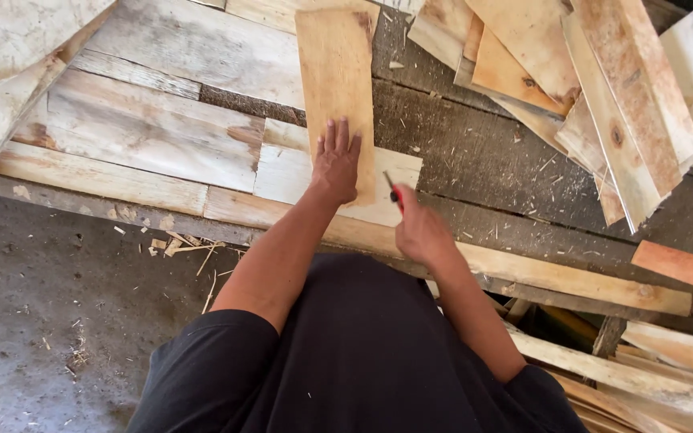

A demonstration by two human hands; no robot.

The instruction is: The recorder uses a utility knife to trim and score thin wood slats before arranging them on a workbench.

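Left hand [335, 163] lies flat, fingers spread slightly, palm down on a narrow board [336, 88] w/ its long side running away from the person. Right hand [420, 231] is fisted around a red-handled tool [394, 192]; tip sits just beside the board's right edge, near the left hand. Board rests on a pale plank [290, 172] atop a worn bench [475, 152]. Loose offcuts [595, 88] pile up at right, well apart. Wood chips [178, 244] on the floor below left.
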